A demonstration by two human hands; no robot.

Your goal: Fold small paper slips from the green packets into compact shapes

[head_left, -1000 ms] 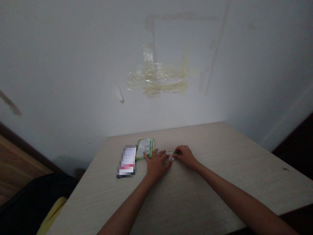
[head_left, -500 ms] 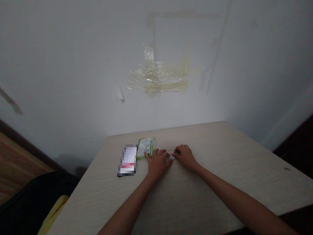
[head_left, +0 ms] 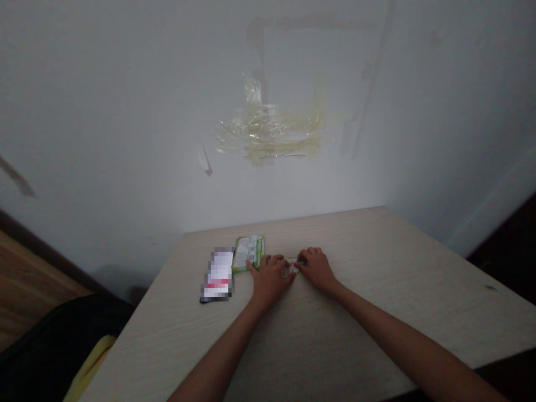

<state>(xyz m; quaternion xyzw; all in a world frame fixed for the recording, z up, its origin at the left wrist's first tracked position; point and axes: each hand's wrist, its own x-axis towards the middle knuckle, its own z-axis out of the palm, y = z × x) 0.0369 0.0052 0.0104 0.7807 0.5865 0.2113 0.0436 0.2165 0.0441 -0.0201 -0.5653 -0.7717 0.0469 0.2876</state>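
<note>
Between my hands, on the table, is a small flat clear-and-white piece, too small and blurred to name. My left hand rests palm down, its thumb and index finger closed on the piece's left part while the other fingers spread leftward. The outermost finger reaches the lower right corner of a green-and-white printed packet. My right hand pinches the right edge of the small piece, with its fingers curled together. What lies under the fingertips is hidden.
A phone with a blurred-out screen lies left of the packet. The pale wooden table meets a wall with peeling clear tape. A small dark scrap lies far right. Dark and yellow cloth is at lower left.
Hardly anything differs. The view has shifted very slightly, and both hands stay at the small piece in nearly the same pose.
</note>
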